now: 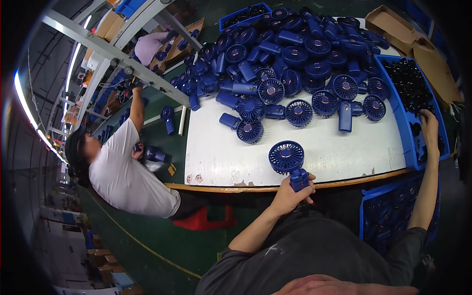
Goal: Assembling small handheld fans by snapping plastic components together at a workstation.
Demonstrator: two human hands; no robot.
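My left hand is wrapped round the handle of a dark blue handheld fan, whose round grille points up over the table's front edge. At the right, my right hand reaches over a blue bin of small black parts. Its fingers are bent down among the parts, and what they pinch, if anything, is hidden. Beyond the held fan, a big heap of similar blue fans covers the far part of the white tabletop.
Below the table's right edge stands another blue crate of blue fans. Open cardboard boxes lie at the far right. To my left a co-worker in a white shirt sits by a green work surface, near a red stool and a metal frame.
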